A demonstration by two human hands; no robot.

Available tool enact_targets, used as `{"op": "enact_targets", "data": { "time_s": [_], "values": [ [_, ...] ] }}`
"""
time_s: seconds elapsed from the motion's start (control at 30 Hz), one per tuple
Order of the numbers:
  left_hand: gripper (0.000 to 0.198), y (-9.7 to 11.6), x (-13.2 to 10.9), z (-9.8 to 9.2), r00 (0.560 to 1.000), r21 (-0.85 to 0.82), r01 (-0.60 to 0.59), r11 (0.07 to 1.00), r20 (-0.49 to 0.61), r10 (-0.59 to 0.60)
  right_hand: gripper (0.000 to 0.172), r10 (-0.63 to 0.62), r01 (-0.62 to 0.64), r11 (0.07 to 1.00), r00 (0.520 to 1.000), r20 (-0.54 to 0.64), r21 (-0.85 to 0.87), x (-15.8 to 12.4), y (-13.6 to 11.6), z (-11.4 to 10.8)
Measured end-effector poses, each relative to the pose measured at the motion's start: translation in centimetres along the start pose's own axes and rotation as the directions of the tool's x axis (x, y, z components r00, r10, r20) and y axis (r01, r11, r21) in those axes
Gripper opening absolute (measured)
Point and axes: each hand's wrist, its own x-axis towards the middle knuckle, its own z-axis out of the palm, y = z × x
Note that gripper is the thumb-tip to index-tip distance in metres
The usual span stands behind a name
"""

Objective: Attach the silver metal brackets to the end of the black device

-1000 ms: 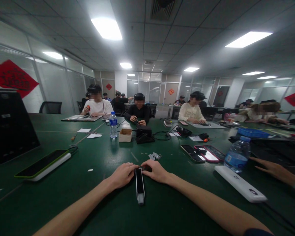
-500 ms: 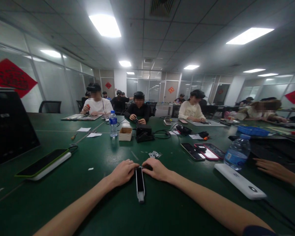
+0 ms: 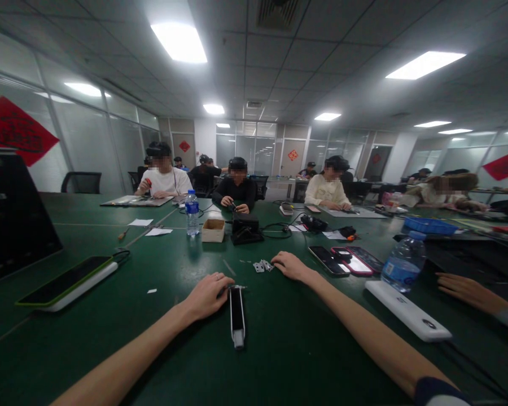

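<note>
My left hand point(image 3: 205, 296) rests on the green table point(image 3: 173, 361), its fingertips close to the top end of a long, narrow black-and-white device point(image 3: 237, 316). It holds nothing. My right hand point(image 3: 291, 266) lies further forward, palm down and empty. Its fingertips are right beside small metal hinge pieces point(image 3: 262, 266), and I cannot tell whether they touch.
Several phones point(image 3: 328, 260) and a white power bank point(image 3: 407, 311) lie to the right, near a water bottle point(image 3: 404, 262) and a co-worker's hand point(image 3: 468, 292). Ahead stand a cardboard box point(image 3: 213, 230) and a black device point(image 3: 246, 228). Seated co-workers face me across the table.
My right hand has left the top of the black-and-white device and moved forward and right to the metal hinge pieces. My left hand and the device have barely moved.
</note>
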Motion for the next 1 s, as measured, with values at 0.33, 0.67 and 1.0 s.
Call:
{"op": "enact_targets", "data": {
  "time_s": [0.33,0.67,1.0],
  "values": [
    [0.028,-0.09,0.01,0.27,1.000,-0.007,-0.014,1.000,-0.012,0.014,0.027,0.102,-0.091,0.989,0.990,0.098,-0.113,0.84,-0.78,-0.54],
    [0.029,-0.07,0.02,0.31,1.000,-0.015,-0.018,1.000,-0.020,0.017,0.021,0.111,-0.109,0.991,0.994,0.020,-0.082,0.55,-0.85,-0.34],
    [0.027,0.41,-0.06,-0.13,1.000,-0.024,-0.019,1.000,-0.014,0.019,0.017,0.065,-0.067,0.998,0.994,-0.087,-0.020,0.72,-0.74,0.36]
  ]
}}
